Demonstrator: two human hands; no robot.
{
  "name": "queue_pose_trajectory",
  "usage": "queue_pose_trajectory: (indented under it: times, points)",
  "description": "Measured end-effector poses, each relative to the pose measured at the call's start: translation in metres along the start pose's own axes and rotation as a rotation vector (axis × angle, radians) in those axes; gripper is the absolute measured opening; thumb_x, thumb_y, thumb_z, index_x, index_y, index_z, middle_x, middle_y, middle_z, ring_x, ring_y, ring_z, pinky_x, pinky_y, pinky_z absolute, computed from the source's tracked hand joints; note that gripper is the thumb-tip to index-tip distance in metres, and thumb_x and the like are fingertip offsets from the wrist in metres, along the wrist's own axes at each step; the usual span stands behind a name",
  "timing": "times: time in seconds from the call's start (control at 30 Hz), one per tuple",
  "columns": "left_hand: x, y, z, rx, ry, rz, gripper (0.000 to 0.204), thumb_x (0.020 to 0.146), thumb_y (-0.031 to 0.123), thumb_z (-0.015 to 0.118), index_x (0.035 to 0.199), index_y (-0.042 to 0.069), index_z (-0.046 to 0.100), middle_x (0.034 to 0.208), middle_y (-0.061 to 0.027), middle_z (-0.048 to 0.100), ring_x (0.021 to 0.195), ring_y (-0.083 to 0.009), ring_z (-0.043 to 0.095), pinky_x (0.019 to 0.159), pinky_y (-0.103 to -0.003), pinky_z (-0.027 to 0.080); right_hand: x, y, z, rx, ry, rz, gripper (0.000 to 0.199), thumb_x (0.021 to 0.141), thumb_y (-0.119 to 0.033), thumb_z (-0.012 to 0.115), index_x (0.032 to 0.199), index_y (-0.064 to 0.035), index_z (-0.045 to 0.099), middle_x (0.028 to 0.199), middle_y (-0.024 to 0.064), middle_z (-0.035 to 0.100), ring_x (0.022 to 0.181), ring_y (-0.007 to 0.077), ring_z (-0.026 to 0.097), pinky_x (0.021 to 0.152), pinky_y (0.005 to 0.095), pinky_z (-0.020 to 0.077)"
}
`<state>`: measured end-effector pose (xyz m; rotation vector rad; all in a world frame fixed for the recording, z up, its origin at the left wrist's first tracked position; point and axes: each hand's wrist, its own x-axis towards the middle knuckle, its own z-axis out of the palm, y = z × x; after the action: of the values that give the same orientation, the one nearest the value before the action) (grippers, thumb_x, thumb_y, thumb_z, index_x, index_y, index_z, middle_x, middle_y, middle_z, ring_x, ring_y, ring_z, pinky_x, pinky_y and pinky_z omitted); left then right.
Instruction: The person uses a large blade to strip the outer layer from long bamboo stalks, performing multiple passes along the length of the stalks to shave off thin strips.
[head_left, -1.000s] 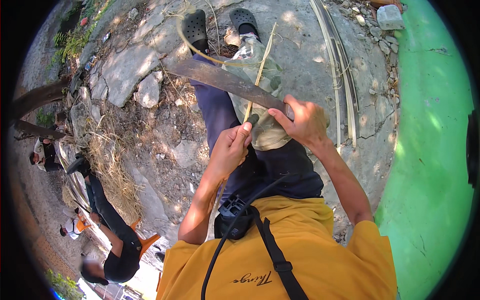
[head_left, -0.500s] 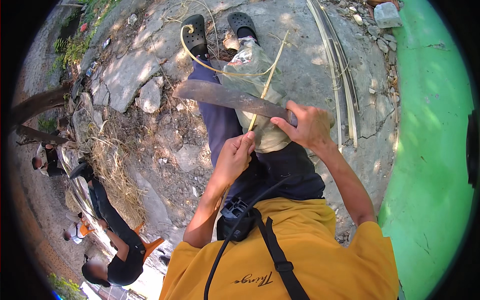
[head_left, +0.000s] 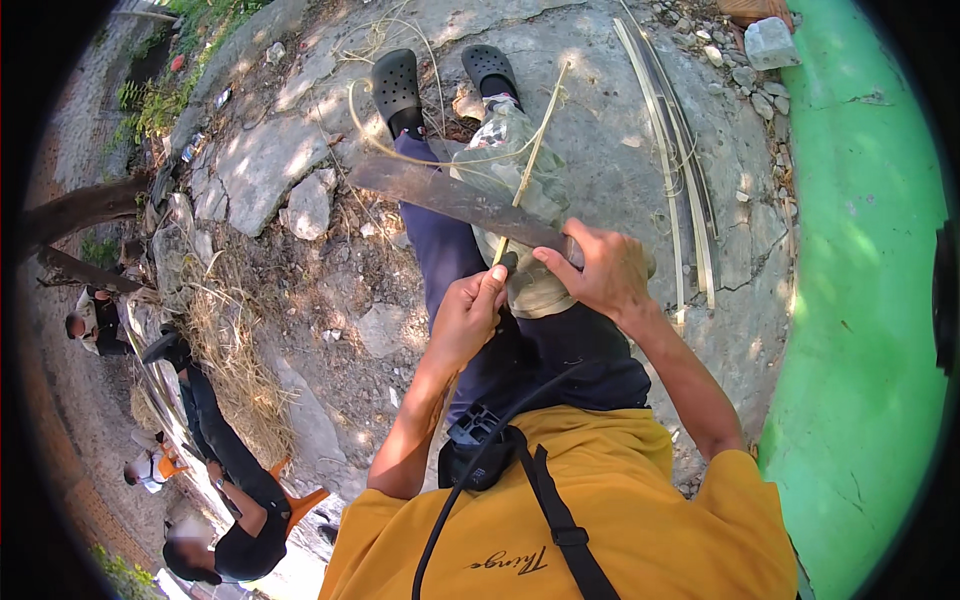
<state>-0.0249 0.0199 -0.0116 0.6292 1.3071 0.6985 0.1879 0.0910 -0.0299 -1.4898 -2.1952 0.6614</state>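
moved: thin bamboo strip [head_left: 530, 160] now tilts further right across the blade
right hand [head_left: 605, 275]: fist clamped on long knife [head_left: 450, 200]
left hand [head_left: 468, 318]: fingers pinching strip's lower end

blade [head_left: 440, 195]: dull grey-brown, rust-toned
strip [head_left: 530, 160]: pale yellow-tan
shirt [head_left: 640, 510]: mustard yellow; dark script on chest
strap [head_left: 555, 520]: black
trousers [head_left: 450, 260]: dark navy
knee cloth [head_left: 520, 180]: washed-out grey-green, mottled
clogs [head_left: 395, 85]: black, perforated dot pattern
wall [head_left: 860, 330]: bright green, dappled shade
ground [head_left: 610, 110]: grey stone, cracked
cut strips [head_left: 680, 190]: pale tan and dark, laid side by side
dry grass [head_left: 230, 350]: straw yellow
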Motion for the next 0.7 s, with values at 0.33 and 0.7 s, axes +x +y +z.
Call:
queue_pose_trajectory:
  times: [0.33,0.7]
  points:
    - [0.006,0.001,0.008,-0.059,-0.046,0.002,0.046,0.112,0.042,0.047,0.076,0.013,0.044,0.055,0.0111,0.027,0.042,-0.0014,0.021,0.04,-0.024,0.017,0.011,0.008,-0.009,-0.047,-0.047,0.024,0.053,0.09,-0.06,0.069,0.086,-0.0066,0.064,0.066,0.0167,0.068,0.063,0.0382,0.07,0.056,0.0484,0.052]
    - [0.001,-0.009,0.003,-0.119,-0.164,-0.066,0.04,0.112,0.045,0.043,0.094,0.01,0.051,0.062,0.0087,0.032,0.046,-0.0017,0.024,0.042,-0.024,0.017,0.005,0.017,-0.011,-0.085,-0.045,0.08,0.061,0.091,-0.066,0.065,0.084,-0.0063,0.062,0.064,0.0153,0.065,0.064,0.0387,0.069,0.058,0.0488,0.0515]
